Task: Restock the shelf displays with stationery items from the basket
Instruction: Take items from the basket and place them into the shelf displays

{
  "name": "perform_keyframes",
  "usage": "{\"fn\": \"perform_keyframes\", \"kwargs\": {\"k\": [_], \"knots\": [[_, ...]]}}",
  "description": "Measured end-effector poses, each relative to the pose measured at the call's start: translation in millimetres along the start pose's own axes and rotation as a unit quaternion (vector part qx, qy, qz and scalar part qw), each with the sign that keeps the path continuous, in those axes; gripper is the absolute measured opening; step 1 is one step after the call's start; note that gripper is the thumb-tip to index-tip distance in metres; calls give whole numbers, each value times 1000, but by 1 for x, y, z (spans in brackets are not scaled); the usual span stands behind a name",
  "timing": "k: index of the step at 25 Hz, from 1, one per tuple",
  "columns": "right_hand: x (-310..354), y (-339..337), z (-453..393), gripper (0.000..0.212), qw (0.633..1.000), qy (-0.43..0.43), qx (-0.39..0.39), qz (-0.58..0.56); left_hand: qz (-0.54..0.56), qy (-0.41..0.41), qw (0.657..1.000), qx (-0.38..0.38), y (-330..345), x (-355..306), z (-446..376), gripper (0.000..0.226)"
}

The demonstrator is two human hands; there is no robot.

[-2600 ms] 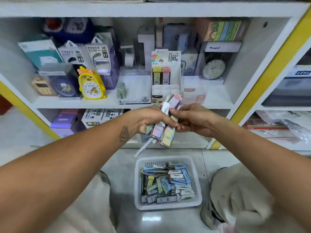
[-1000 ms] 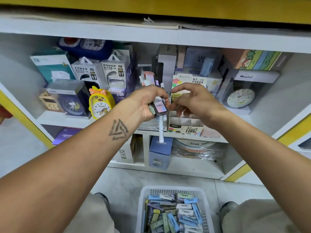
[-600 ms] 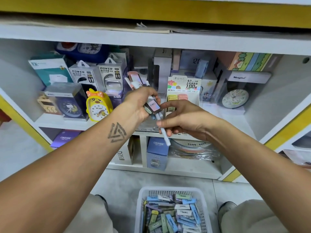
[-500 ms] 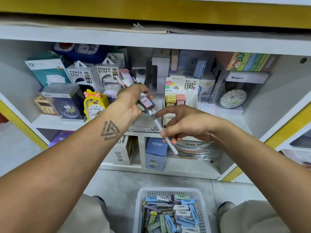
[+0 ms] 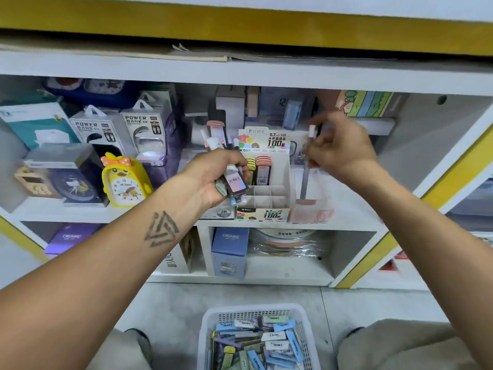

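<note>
Change since half a second ago: the right hand (image 5: 340, 145) has lifted from below the display carton to its right side, carrying the slim pen (image 5: 306, 166), which is now upright rather than slanted.

Right hand: fingers pinch the pen near its white cap; its lower end hangs above a pink-fronted clear box (image 5: 310, 213) on the shelf (image 5: 357, 206). The hand is motion-blurred.

Left hand (image 5: 213, 174): clenched round a bundle of lead-refill cases and pens (image 5: 232, 180), held just left of the display carton (image 5: 262, 190).

Display carton: white, tiered, printed "0.7 HB 100"; yellow and pink refill cases stand in its back row, front cells look bare. It sits between the two hands.

Basket (image 5: 208, 332): white, perforated, on the floor below both hands, between the person's knees, filled with blue, green and grey refill cases.

Left of the left hand: yellow duck alarm clock (image 5: 124, 180), two power bank boxes (image 5: 120, 129).
</note>
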State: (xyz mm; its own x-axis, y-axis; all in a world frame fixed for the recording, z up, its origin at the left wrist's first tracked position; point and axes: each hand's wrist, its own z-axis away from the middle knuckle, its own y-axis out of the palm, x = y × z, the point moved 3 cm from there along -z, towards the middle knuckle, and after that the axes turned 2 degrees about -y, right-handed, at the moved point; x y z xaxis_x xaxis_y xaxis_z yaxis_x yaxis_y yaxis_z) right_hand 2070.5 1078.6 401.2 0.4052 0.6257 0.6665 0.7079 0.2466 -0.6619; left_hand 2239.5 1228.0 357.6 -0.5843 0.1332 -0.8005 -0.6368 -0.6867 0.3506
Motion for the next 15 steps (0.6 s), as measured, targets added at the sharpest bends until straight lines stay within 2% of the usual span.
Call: {"fn": "perform_keyframes", "kwargs": {"k": [2,5,12,15], "knots": [[-6,-6,-2,23,993,-49,-43,96,-11,-5,1000,11,9,6,-3,14],[-14,-4,-6,11,990,-79,-45,110,-28,-1,1000,10,20,12,-6,13],[-24,13,-5,10,978,-119,-40,168,-46,5,999,18,29,22,-3,17],[-26,18,-4,9,980,-124,-30,150,-50,10,999,20,29,20,-2,15]]}}
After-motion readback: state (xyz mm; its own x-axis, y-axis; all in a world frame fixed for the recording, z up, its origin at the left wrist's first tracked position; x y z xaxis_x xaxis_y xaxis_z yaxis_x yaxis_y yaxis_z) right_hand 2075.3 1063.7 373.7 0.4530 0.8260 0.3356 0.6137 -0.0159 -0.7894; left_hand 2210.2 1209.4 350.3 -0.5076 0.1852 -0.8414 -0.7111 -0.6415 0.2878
